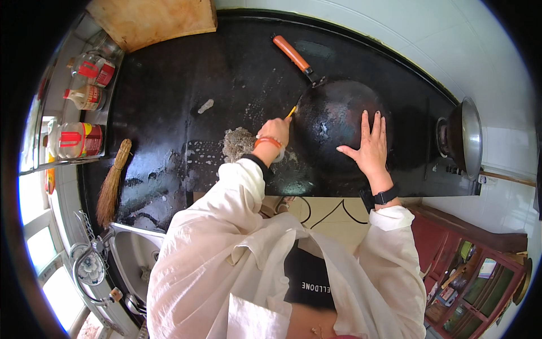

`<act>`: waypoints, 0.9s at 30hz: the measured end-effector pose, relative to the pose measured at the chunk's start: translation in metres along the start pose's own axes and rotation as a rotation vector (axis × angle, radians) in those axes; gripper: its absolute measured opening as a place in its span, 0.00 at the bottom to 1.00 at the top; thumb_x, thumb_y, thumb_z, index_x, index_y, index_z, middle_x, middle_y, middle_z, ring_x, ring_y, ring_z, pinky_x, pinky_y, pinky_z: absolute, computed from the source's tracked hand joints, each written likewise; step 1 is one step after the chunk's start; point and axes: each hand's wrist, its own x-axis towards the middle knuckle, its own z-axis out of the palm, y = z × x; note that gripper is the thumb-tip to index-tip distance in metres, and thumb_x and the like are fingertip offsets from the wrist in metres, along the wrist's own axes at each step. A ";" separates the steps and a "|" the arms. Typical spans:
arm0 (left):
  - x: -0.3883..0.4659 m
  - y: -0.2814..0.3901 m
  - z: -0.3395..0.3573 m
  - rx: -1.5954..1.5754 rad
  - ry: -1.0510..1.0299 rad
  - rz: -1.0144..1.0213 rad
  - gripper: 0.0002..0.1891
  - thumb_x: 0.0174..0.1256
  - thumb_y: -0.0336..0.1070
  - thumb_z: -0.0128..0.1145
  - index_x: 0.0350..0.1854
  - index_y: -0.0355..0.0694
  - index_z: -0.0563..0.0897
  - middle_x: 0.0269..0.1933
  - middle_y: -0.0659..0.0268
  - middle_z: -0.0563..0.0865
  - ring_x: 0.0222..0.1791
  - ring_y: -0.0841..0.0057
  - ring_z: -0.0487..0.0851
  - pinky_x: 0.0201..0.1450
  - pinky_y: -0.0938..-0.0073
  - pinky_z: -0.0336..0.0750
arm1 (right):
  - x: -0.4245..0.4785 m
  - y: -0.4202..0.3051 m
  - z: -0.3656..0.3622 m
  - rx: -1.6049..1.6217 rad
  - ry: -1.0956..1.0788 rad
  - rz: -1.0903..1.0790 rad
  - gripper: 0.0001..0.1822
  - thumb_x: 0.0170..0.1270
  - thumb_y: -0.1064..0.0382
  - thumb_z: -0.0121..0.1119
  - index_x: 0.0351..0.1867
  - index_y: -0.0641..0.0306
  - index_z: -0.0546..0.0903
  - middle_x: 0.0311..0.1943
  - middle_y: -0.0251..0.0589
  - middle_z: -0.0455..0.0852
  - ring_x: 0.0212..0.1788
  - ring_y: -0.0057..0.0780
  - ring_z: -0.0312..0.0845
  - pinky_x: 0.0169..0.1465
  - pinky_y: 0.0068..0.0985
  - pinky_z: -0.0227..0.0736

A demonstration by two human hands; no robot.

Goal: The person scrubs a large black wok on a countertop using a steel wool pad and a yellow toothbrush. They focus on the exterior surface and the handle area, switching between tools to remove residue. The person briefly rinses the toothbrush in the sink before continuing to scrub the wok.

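A blackened wok [334, 118] lies on the black countertop [156, 84], seemingly bottom side up. Its orange handle [292, 53] points away and to the left. My right hand [372, 146] rests palm down on the wok's right part, fingers spread, holding nothing. At the wok's left edge, my left hand [274, 130] grips a thin tool with a yellow handle [291, 111]. The tool's tip meets the wok's rim, and its exact kind is hard to make out. Just left of that wrist sits a mesh scouring pad [238, 144], partly behind the forearm. A small pale scrap [206, 106] lies farther left.
A whisk broom [115, 182] leans at the counter's left end, near the sink [135, 254]. Large plastic bottles [80, 140] line the left shelf. A wooden board [156, 21] stands at the back left; another wok [465, 137] sits at the right. Water spots dot the counter.
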 end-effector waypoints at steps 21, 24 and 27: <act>0.046 0.004 0.019 0.014 0.277 0.180 0.26 0.75 0.52 0.38 0.38 0.38 0.86 0.39 0.51 0.87 0.40 0.54 0.86 0.45 0.57 0.80 | 0.004 -0.002 0.003 0.014 0.011 -0.022 0.60 0.39 0.37 0.73 0.72 0.59 0.56 0.70 0.65 0.53 0.72 0.62 0.48 0.71 0.44 0.52; -0.010 -0.003 0.011 -0.042 0.145 -0.029 0.28 0.75 0.54 0.36 0.36 0.37 0.86 0.38 0.49 0.87 0.40 0.52 0.86 0.45 0.56 0.80 | -0.001 0.003 0.004 0.005 0.012 -0.005 0.60 0.39 0.37 0.73 0.72 0.59 0.56 0.70 0.65 0.53 0.71 0.62 0.48 0.71 0.44 0.52; -0.010 0.001 -0.001 -0.076 0.178 -0.022 0.30 0.75 0.55 0.37 0.34 0.36 0.86 0.35 0.48 0.86 0.40 0.49 0.85 0.46 0.55 0.79 | 0.000 0.003 0.004 0.003 0.026 -0.015 0.59 0.39 0.37 0.73 0.72 0.59 0.57 0.69 0.66 0.54 0.71 0.62 0.49 0.71 0.44 0.52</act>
